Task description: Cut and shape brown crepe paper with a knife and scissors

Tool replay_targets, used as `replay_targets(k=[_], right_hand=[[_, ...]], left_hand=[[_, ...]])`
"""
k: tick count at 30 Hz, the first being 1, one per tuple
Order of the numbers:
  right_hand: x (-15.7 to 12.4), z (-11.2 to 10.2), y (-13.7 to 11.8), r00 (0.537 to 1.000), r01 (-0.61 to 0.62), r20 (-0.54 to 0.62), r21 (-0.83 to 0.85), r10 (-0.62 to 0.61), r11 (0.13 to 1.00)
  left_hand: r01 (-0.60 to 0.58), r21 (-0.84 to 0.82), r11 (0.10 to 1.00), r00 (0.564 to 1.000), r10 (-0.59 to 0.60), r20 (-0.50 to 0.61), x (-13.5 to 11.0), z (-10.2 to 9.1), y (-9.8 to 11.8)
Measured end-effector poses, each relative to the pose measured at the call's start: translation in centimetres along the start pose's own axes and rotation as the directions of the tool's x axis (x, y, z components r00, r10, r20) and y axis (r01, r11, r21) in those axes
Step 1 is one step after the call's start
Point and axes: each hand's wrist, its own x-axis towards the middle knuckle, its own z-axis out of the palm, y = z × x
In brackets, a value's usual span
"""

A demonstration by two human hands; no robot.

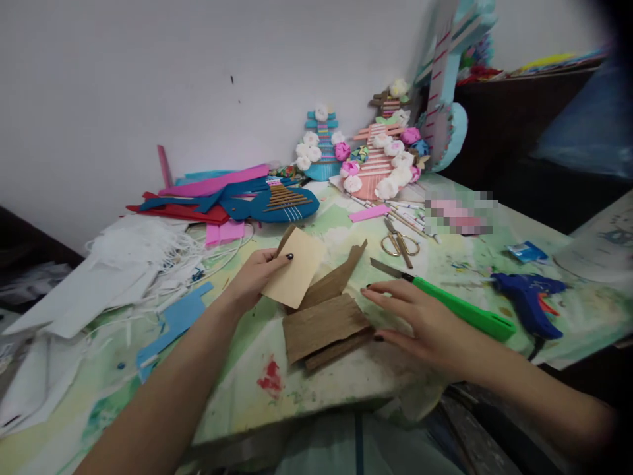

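Observation:
My left hand (254, 278) pinches a cream-coloured card (299, 267) between thumb and fingers, with a darker brown edge showing behind it. Below and to its right lie creased brown paper pieces (324, 326) in a loose stack, and a long torn brown strip (341, 274) reaches up from under the card. My right hand (420, 320) hovers at the right end of the brown stack, fingers apart and holding nothing. Just beyond its knuckles rests a green-handled utility knife (462, 309), blade pointing left.
Gold-handled scissors (399, 244) and a blue glue gun (529, 303) lie on the paint-stained table cover (237, 369). Blue card scraps (180, 313) and white sheets (84, 284) spread at left. Flower-trimmed guitar-shaped crafts (324, 152) lean against the wall near a blue instrument-shaped piece (281, 203).

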Motion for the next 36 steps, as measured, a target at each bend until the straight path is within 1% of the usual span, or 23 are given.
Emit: replay_targets(k=[4,5,6,7,8,9,10,11,12,14,17,20,24,26,28,29,30,31,32,33,34,35,36], right_hand=[[3.4,1.8,-0.7,0.988,0.140,0.036,0.211,-0.150,0.967],[4.3,2.2,-0.5,0.990,0.126,0.030,0.267,-0.139,0.955],[5.2,2.3,-0.3,0.996,0.072,0.033,0.329,-0.088,0.942],[6.1,2.4,0.0,0.999,-0.019,0.034,0.420,0.005,0.908],[7.0,2.3,0.2,0.992,-0.125,0.041,0.527,0.122,0.841],[8.0,2.2,0.5,0.971,-0.213,0.055,0.633,0.231,0.744],[9.0,2.0,0.8,0.943,-0.267,0.067,0.734,0.325,0.625],[10.1,1.8,1.0,0.919,-0.281,0.068,0.803,0.388,0.525],[11.2,1.8,1.3,0.900,-0.275,0.062,0.848,0.432,0.453],[13.3,2.1,1.7,0.862,-0.255,0.050,0.902,0.504,0.347],[16.1,3.7,2.2,0.803,-0.240,0.094,0.955,0.589,0.175],[17.5,5.3,2.5,0.763,-0.230,0.156,0.972,0.627,0.039],[17.3,5.9,2.8,0.754,-0.197,0.190,0.979,0.629,-0.059],[16.8,5.8,2.9,0.759,-0.172,0.190,0.981,0.623,-0.088],[16.4,5.6,2.9,0.768,-0.141,0.183,0.983,0.614,-0.116],[16.3,5.5,2.8,0.774,-0.123,0.177,0.984,0.608,-0.130],[16.1,5.5,2.7,0.781,-0.103,0.170,0.984,0.601,-0.145],[16.1,5.5,2.6,0.788,-0.083,0.164,0.983,0.593,-0.161],[16.0,5.6,2.4,0.796,-0.065,0.158,0.982,0.584,-0.177],[16.0,5.7,2.1,0.804,-0.049,0.154,0.980,0.574,-0.195],[15.9,5.8,1.8,0.813,-0.038,0.155,0.976,0.562,-0.214],[15.9,5.8,1.4,0.821,-0.033,0.160,0.972,0.549,-0.234],[15.9,5.9,1.1,0.827,-0.031,0.168,0.967,0.536,-0.254]], left_hand=[[-0.038,-0.138,0.990,0.989,0.018,-0.148,1.6,-0.6,-1.4],[-0.055,-0.173,0.983,0.983,0.024,-0.180,2.0,-0.8,-1.7],[-0.072,-0.205,0.976,0.978,0.029,-0.208,2.4,-1.0,-1.9],[-0.089,-0.232,0.969,0.973,0.034,-0.229,2.8,-1.1,-2.1],[-0.105,-0.255,0.961,0.969,0.041,-0.246,3.2,-1.3,-2.2],[-0.122,-0.272,0.955,0.965,0.049,-0.259,3.6,-1.5,-2.4],[-0.140,-0.284,0.948,0.961,0.061,-0.271,3.9,-1.6,-2.5],[-0.159,-0.294,0.942,0.957,0.074,-0.281,4.2,-1.7,-2.6],[-0.176,-0.303,0.937,0.954,0.086,-0.287,4.4,-1.7,-2.8],[-0.203,-0.317,0.926,0.950,0.109,-0.291,4.6,-1.7,-3.0],[-0.231,-0.314,0.921,0.948,0.141,-0.286,4.5,-1.6,-3.4],[-0.259,-0.252,0.932,0.941,0.185,-0.283,4.6,-1.6,-3.8],[-0.311,-0.120,0.943,0.916,0.263,-0.304,5.0,-1.9,-4.0],[-0.344,-0.049,0.938,0.885,0.306,-0.352,4.7,-1.7,-3.8],[-0.387,0.055,0.920,0.838,0.376,-0.396,3.9,-1.2,-3.2],[-0.415,0.117,0.902,0.812,0.426,-0.399,3.4,-0.8,-2.8],[-0.458,0.245,0.855,0.776,0.518,-0.360,2.8,-0.3,-2.5],[-0.487,0.307,0.817,0.782,0.565,-0.263,2.1,0.3,-2.1],[-0.484,0.274,0.831,0.828,0.536,-0.164,1.6,0.9,-1.8],[-0.432,0.205,0.878,0.887,0.455,-0.078,1.1,1.4,-1.6],[-0.364,0.134,0.922,0.929,0.369,-0.014,0.7,1.9,-1.5],[-0.283,0.064,0.957,0.959,0.281,0.034,0.5,2.2,-1.5],[-0.212,0.005,0.977,0.975,0.211,0.063,0.4,2.4,-1.5]])
